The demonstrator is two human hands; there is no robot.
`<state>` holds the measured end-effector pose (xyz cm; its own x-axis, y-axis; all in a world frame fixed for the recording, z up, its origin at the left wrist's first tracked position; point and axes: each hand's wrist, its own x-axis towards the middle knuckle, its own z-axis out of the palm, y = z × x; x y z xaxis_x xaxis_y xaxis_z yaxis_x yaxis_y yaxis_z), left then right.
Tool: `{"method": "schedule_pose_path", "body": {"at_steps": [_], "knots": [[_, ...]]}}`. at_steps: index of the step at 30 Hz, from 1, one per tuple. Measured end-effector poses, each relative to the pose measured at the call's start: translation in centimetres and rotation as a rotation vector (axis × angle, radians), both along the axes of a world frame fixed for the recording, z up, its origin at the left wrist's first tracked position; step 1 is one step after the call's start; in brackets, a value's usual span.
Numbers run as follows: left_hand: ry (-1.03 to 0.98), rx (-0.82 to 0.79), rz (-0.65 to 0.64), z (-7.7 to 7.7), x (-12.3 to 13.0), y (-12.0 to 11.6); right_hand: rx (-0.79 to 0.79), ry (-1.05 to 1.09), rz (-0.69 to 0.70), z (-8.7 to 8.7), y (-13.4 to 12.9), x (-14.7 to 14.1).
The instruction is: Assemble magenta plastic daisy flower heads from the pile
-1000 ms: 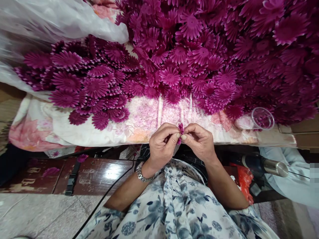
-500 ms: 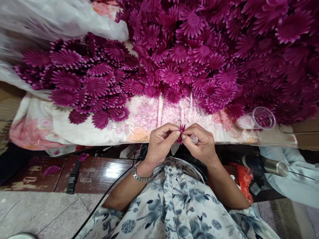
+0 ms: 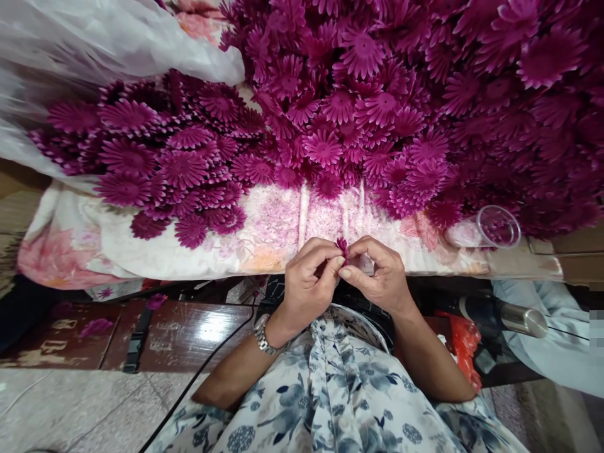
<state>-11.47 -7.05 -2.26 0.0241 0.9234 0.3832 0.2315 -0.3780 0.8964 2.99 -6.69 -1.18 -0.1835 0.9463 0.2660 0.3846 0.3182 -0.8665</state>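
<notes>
left of the big mound of purple flowers (image 3: 377,107), and meeting it, lies a smaller flower heap (image 3: 179,167), with a cloudy plastic sheet (image 3: 141,44) over its far-left side. the left hand (image 3: 311,277), a metal watch (image 3: 264,333) at its wrist, is on the near side of the mound, pinching a small purple flower (image 3: 342,247) between thumb and forefinger, well apart from the mound. the right hand (image 3: 384,274) curls in beside that flower, thumb and forefinger parted; whether it grips a petal, i cannot tell. a clear cup (image 3: 497,226) sits against the mound's near edge, on the printed cloth (image 3: 226,251).
</notes>
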Motion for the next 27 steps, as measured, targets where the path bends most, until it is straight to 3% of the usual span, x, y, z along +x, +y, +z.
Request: {"method": "schedule_pose_path", "body": {"at_steps": [2,5,8,12,16,20,23,25,27], "knots": [[0.08,0.054,-0.001,0.2,0.0,-0.1,-0.01,0.005,0.022,-0.1,0.0,0.2],[0.024,-0.013,-0.046,0.0,-0.1,-0.2,-0.095,0.062,0.04,-0.5,0.0,0.5],[-0.217,-0.209,-0.067,-0.2,0.0,0.0,-0.168,0.141,0.016,-1.0,-0.1,0.7],[-0.678,-0.493,0.065,-0.1,-0.2,0.5,-0.118,0.241,-0.12,-1.7,-0.2,0.8],[-0.853,-0.594,0.185,0.3,-0.8,1.2,-0.022,0.239,-0.283,-1.5,0.4,1.5],[-0.871,-0.593,0.21,0.4,-1.3,1.7,0.192,0.054,-0.504,0.1,3.4,4.0],[-0.857,-0.606,0.153,0.2,-1.1,1.8,0.379,-0.275,-0.69,1.7,6.6,7.1],[-0.847,-0.636,0.12,0.1,-0.9,1.8,0.41,-0.491,-0.774,2.5,7.8,8.6],[-0.832,-0.64,0.108,0.0,-0.5,1.8,0.426,-0.577,-0.8,2.9,7.6,8.8]]}}
